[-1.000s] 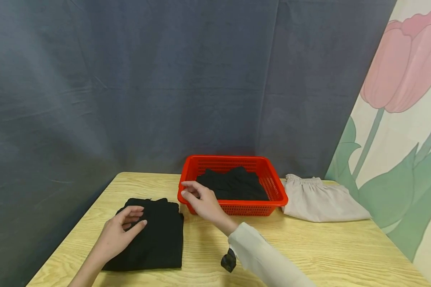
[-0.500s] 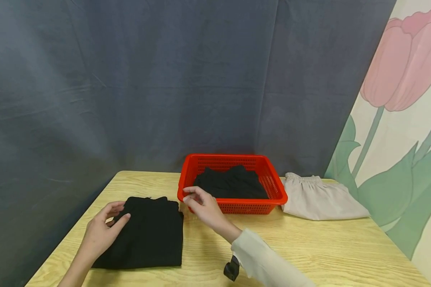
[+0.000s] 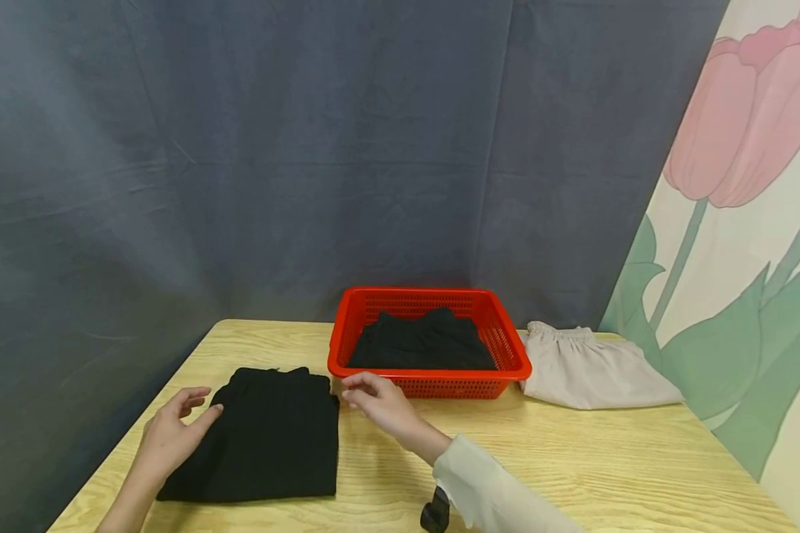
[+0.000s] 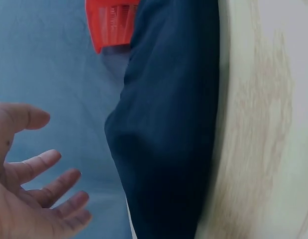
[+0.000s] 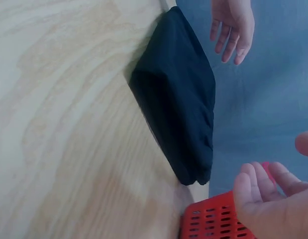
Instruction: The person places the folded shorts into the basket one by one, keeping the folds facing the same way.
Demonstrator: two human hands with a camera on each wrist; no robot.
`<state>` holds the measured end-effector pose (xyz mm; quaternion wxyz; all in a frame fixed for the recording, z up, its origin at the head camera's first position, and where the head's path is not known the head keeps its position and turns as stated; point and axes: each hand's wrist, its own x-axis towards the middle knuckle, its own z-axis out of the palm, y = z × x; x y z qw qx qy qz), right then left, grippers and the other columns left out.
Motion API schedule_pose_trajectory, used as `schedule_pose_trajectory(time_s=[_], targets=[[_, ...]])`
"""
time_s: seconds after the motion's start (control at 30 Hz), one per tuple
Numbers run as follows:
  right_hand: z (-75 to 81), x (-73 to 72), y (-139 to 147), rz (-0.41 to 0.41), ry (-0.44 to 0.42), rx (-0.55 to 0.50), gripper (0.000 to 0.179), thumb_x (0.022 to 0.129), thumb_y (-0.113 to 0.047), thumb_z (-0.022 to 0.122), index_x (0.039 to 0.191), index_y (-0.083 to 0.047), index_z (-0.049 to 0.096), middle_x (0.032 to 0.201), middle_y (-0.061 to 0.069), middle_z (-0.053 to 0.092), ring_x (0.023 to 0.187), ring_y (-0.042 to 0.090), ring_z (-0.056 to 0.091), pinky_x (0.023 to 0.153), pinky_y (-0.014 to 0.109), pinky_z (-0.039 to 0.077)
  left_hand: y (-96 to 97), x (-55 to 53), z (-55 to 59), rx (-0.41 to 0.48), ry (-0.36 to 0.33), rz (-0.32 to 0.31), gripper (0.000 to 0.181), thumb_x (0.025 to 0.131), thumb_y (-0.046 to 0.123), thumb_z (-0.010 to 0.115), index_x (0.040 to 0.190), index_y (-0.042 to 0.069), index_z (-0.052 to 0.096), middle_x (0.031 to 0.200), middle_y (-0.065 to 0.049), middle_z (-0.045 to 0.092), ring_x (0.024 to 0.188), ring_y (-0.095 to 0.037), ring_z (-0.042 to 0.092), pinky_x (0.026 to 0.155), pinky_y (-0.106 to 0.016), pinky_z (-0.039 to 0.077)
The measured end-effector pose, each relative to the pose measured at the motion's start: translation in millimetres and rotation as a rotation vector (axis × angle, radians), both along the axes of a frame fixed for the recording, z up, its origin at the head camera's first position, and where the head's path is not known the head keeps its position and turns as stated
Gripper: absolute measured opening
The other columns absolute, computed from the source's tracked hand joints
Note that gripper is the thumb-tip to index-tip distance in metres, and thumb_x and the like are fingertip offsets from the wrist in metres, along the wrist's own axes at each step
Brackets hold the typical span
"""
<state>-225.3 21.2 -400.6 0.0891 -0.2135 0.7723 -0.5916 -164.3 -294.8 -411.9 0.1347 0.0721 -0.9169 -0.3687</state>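
A folded black garment (image 3: 267,444) lies flat on the left part of the table, its gathered edge toward the back. My left hand (image 3: 170,437) is at its left side with fingers relaxed and apart; in the left wrist view a gap shows between those fingers and the cloth (image 4: 163,124). My right hand (image 3: 390,411) hovers between the garment and the red basket (image 3: 427,386), fingertips overlapping the basket's front left corner in the head view. Nothing is held in it. Inside the basket lies another dark cloth piece (image 3: 423,340).
A beige garment with a gathered waistband (image 3: 593,370) lies right of the basket. The light wooden table (image 3: 573,466) ends at a dark grey curtain (image 3: 347,148) behind. On the right stands a wall painted with tulips (image 3: 713,126).
My left hand has moved left, from over the black garment to its left edge. My right hand has come down and slightly toward me, off the basket's rim in view. The garments stay put.
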Motion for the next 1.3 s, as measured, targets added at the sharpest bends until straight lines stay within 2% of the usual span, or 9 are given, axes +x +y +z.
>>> schedule_pose_trajectory(time_s=[0.3, 0.5, 0.6, 0.73, 0.8, 0.9, 1.0, 1.17, 1.3], targets=[[-12.5, 2.3, -5, 0.032, -0.21, -0.079, 0.037, 0.095, -0.019, 0.058, 0.126, 0.001, 0.056, 0.112, 0.006, 0.06, 0.1, 0.033, 0.059, 0.09, 0.051, 0.047, -18.7, -6.8, -7.6, 0.002, -0.15, 0.001, 0.059, 0.095, 0.035, 0.06, 0.131, -0.01, 0.046, 0.13, -0.039, 0.044, 0.116, -0.056, 0.043, 0.09, -0.062, 0.04], [-24.4, 3.0, -10, 0.021, -0.293, -0.106, 0.039, 0.092, -0.017, 0.06, 0.126, 0.001, 0.055, 0.112, 0.006, 0.059, 0.1, 0.033, 0.058, 0.089, 0.05, 0.047, -27.0, -7.6, -15.5, 0.125, -0.3, -0.068, 0.072, 0.095, 0.039, 0.057, 0.138, -0.013, 0.032, 0.134, -0.045, 0.03, 0.118, -0.059, 0.037, 0.092, -0.065, 0.037], [-26.2, 3.1, -12, 0.029, -0.322, -0.115, 0.041, 0.092, -0.018, 0.061, 0.128, 0.0, 0.053, 0.115, 0.007, 0.058, 0.103, 0.034, 0.057, 0.089, 0.05, 0.046, -29.6, -8.7, -17.6, 0.182, -0.335, -0.095, 0.076, 0.096, 0.041, 0.057, 0.14, -0.013, 0.026, 0.133, -0.046, 0.026, 0.119, -0.061, 0.033, 0.093, -0.067, 0.035], [-26.5, 1.8, -12, 0.028, -0.361, -0.129, 0.042, 0.092, -0.019, 0.061, 0.13, -0.003, 0.05, 0.118, 0.008, 0.056, 0.102, 0.032, 0.055, 0.087, 0.045, 0.047, -30.4, -11.2, -18.5, 0.218, -0.347, -0.104, 0.079, 0.096, 0.042, 0.057, 0.141, -0.013, 0.024, 0.134, -0.045, 0.024, 0.119, -0.061, 0.032, 0.094, -0.067, 0.034], [-27.6, 1.2, -11, 0.027, -0.383, -0.146, 0.043, 0.092, -0.018, 0.061, 0.13, -0.003, 0.048, 0.115, 0.007, 0.055, 0.093, 0.025, 0.055, 0.078, 0.036, 0.047, -29.7, -12.7, -19.2, 0.213, -0.341, -0.103, 0.078, 0.095, 0.042, 0.057, 0.141, -0.013, 0.024, 0.133, -0.046, 0.026, 0.118, -0.061, 0.034, 0.093, -0.066, 0.036], [-29.9, 0.7, -11, 0.032, -0.414, -0.177, 0.043, 0.093, -0.016, 0.06, 0.131, -0.002, 0.045, 0.099, 0.004, 0.053, 0.071, 0.014, 0.047, 0.062, 0.024, 0.037, -28.7, -14.7, -21.6, 0.191, -0.33, -0.105, 0.076, 0.095, 0.04, 0.057, 0.139, -0.014, 0.027, 0.13, -0.046, 0.034, 0.114, -0.058, 0.042, 0.089, -0.062, 0.04], [-32.4, 0.4, -12, 0.043, -0.441, -0.22, 0.044, 0.093, -0.014, 0.059, 0.131, -0.001, 0.042, 0.081, 0.002, 0.046, 0.058, 0.01, 0.034, 0.055, 0.022, 0.026, -28.3, -16.6, -23.6, 0.182, -0.324, -0.108, 0.074, 0.095, 0.038, 0.058, 0.138, -0.015, 0.028, 0.125, -0.043, 0.043, 0.111, -0.054, 0.048, 0.087, -0.059, 0.043], [-34.3, 2.3, -16, 0.043, -0.456, -0.222, 0.043, 0.092, -0.014, 0.059, 0.13, -0.003, 0.042, 0.076, -0.001, 0.043, 0.059, 0.01, 0.033, 0.055, 0.022, 0.027, -28.7, -19.2, -26.4, 0.178, -0.325, -0.115, 0.075, 0.095, 0.039, 0.057, 0.138, -0.015, 0.029, 0.125, -0.042, 0.045, 0.112, -0.054, 0.047, 0.087, -0.059, 0.043], [-34.4, 3.2, -17, 0.049, -0.465, -0.219, 0.042, 0.092, -0.014, 0.059, 0.13, -0.004, 0.042, 0.078, -0.001, 0.043, 0.061, 0.011, 0.033, 0.056, 0.023, 0.027, -28.2, -21.3, -26.2, 0.217, -0.366, -0.124, 0.082, 0.095, 0.046, 0.057, 0.141, -0.013, 0.025, 0.133, -0.043, 0.036, 0.118, -0.057, 0.04, 0.091, -0.062, 0.04]])
